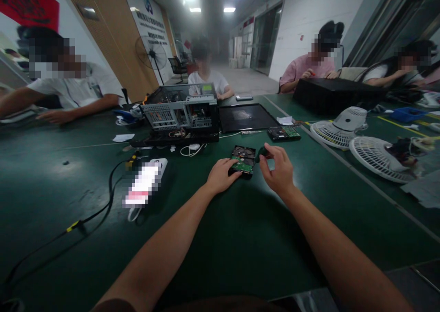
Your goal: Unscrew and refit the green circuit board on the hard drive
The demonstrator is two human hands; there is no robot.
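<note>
A hard drive lies on the green table in front of me, its green circuit board facing up. My left hand holds it from the left, fingers on its upper face and thumb along the near edge. Just right of the drive, my right hand pinches a dark-handled screwdriver between thumb and fingers. The screwdriver points down and left at the drive's right side; its tip is too small to make out. A second hard drive rests farther back on the right.
An opened computer case stands behind, beside a black panel. A phone and black cable lie left. White fan parts are at right. Several people sit around the table, one by a black case.
</note>
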